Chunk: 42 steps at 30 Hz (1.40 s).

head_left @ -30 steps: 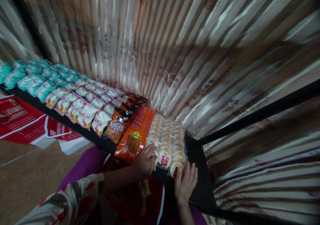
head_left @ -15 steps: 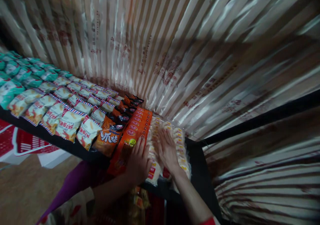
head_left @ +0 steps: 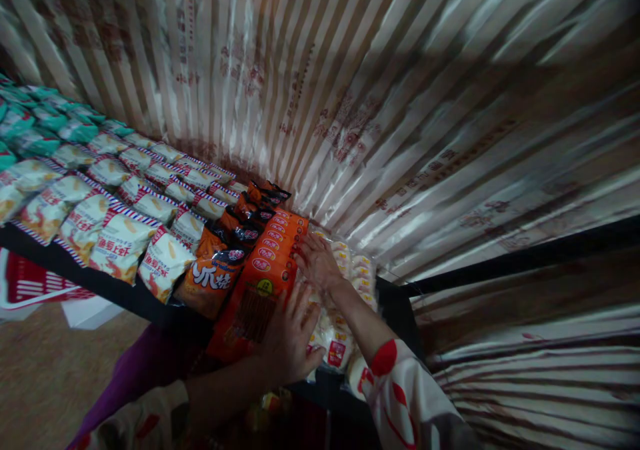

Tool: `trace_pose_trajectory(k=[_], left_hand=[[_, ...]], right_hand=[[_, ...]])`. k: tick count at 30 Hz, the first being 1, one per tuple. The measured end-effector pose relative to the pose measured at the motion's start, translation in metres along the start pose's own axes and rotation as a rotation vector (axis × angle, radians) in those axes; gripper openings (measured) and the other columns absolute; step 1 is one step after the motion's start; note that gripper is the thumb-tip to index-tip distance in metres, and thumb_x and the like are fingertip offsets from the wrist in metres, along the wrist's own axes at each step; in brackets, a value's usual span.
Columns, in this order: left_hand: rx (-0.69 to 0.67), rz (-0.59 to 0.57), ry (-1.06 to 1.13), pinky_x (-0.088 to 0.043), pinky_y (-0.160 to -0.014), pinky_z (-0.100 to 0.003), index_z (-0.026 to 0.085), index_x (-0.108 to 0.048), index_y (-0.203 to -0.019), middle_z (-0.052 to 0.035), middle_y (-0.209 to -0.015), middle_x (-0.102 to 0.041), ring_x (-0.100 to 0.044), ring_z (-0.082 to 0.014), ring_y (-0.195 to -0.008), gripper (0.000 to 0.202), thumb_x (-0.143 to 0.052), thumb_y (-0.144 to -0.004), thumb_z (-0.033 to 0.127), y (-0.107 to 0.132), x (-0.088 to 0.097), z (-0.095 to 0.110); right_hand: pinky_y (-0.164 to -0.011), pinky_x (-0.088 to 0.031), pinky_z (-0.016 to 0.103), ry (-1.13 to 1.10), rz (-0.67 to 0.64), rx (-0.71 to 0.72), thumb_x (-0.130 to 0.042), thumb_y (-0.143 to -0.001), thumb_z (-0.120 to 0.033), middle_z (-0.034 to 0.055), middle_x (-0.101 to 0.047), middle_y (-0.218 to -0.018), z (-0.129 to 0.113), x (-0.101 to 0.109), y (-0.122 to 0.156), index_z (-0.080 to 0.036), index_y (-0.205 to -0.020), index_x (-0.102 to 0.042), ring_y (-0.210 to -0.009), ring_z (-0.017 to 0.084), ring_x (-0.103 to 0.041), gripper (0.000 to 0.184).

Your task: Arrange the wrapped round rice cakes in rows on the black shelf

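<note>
My left hand [head_left: 290,337] lies flat with fingers spread on the near end of the row of pale snack packs [head_left: 357,270], right beside the orange packs [head_left: 260,283]. My right hand [head_left: 316,261] reaches further back along the same pale row, fingers stretched out on the packs near the orange stack's far end. Neither hand grips anything. My right forearm, in a white sleeve with red print, covers much of the pale row.
A black shelf [head_left: 100,282] carries rows of snack bags: white ones with red and blue trim [head_left: 120,240], teal ones [head_left: 30,127] at far left, dark orange bags [head_left: 213,277]. A striped satin curtain [head_left: 380,103] hangs behind. A red basket [head_left: 30,283] sits on the floor at left.
My right hand has gone from the near edge of the pale packs up along the row toward the back. The left hand has stayed at the near end, and the view has shifted left.
</note>
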<state>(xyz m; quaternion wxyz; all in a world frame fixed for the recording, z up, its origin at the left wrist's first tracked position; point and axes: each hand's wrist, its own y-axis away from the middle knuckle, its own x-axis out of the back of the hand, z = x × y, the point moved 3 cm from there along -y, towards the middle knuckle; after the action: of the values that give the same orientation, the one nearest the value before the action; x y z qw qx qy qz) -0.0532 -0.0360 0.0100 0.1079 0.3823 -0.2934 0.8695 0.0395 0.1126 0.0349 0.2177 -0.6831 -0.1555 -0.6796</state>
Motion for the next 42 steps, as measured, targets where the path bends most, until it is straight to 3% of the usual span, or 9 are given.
trace_pose_trajectory(k=[9,16,27,33,42], left_hand=[[0.026,-0.072,-0.04,-0.02,-0.107,-0.052,0.013,-0.042,-0.133,-0.0153,-0.149,-0.021,-0.012,-0.0358,-0.138,0.065,-0.05,-0.08,0.049,0.0,-0.021,0.001],[0.042,-0.1,-0.066,-0.022,-0.107,-0.052,0.013,-0.043,-0.132,-0.0163,-0.147,-0.027,-0.021,-0.0355,-0.136,0.062,-0.05,-0.081,0.048,-0.003,-0.016,0.004],[0.077,-0.118,-0.141,-0.021,-0.108,-0.048,0.013,-0.044,-0.131,-0.0165,-0.147,-0.027,-0.015,-0.0333,-0.138,0.062,-0.051,-0.081,0.049,-0.004,-0.014,0.006],[0.031,-0.112,-0.132,-0.02,-0.109,-0.046,0.011,-0.047,-0.128,-0.0167,-0.146,-0.03,-0.018,-0.0323,-0.137,0.062,-0.053,-0.079,0.048,-0.006,-0.011,0.008],[0.034,-0.106,-0.057,-0.017,-0.11,-0.05,0.012,-0.042,-0.132,-0.0159,-0.147,-0.027,-0.015,-0.0328,-0.138,0.063,-0.05,-0.081,0.046,-0.004,-0.012,0.007]], right_hand=[[-0.106,-0.021,0.046,0.02,-0.01,-0.028,-0.04,-0.091,-0.04,0.0087,-0.053,-0.131,0.009,-0.006,0.0,-0.019,-0.11,-0.06,-0.131,0.026,-0.033,0.035],[-0.106,-0.021,0.045,0.038,0.033,-0.043,-0.035,-0.092,-0.041,0.0123,-0.055,-0.127,0.011,-0.012,0.004,-0.016,-0.103,-0.06,-0.13,0.024,-0.033,0.037],[-0.105,-0.025,0.041,0.064,0.063,-0.037,-0.036,-0.092,-0.038,0.0125,-0.058,-0.122,0.013,-0.014,0.005,-0.016,-0.102,-0.06,-0.127,0.024,-0.038,0.034],[-0.106,-0.024,0.039,0.081,0.079,-0.041,-0.036,-0.092,-0.035,0.0115,-0.06,-0.117,0.016,-0.016,0.008,-0.017,-0.099,-0.06,-0.125,0.022,-0.04,0.031],[-0.105,-0.025,0.041,0.06,0.078,-0.052,-0.035,-0.092,-0.036,0.0115,-0.059,-0.119,0.016,-0.016,0.008,-0.018,-0.097,-0.06,-0.125,0.023,-0.04,0.031]])
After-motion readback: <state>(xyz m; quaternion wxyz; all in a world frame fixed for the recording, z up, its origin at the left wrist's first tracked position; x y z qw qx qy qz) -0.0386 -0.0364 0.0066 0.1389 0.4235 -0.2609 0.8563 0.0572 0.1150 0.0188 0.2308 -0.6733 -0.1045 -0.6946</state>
